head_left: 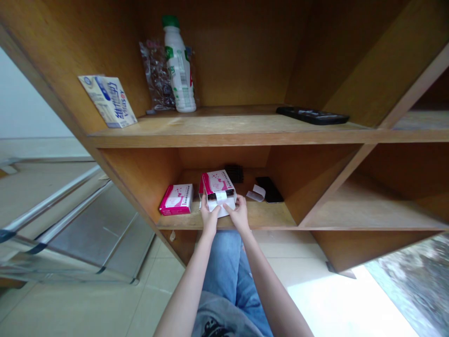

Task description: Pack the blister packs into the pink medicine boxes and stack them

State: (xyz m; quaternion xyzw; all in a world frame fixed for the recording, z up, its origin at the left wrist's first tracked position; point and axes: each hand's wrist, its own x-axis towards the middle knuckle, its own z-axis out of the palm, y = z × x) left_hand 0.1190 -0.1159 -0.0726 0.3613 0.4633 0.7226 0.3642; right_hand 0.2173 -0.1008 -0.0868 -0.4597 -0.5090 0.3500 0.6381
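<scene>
Between my two hands is a pink and white cardboard box (217,181), its near end open with the white flap folded down toward me. Dark contents and a white strip show in the opening. My left hand (209,216) grips the box's left side, with the thumb on the flap. On the right side, my right hand (239,214) holds it the same way, fingers wrapped round the edge. A similar pink and white box (178,196) lies closed on the lower shelf, left of my left hand. To the right lies a curled white paper piece (258,193).
A black phone-like slab (269,189) lies beside the paper, and a dark ridged object (234,173) sits behind the box. The upper shelf (231,126) bears a drink carton (109,101), a white bottle (180,70), a clear plastic bag (157,77) and a black flat device (312,115).
</scene>
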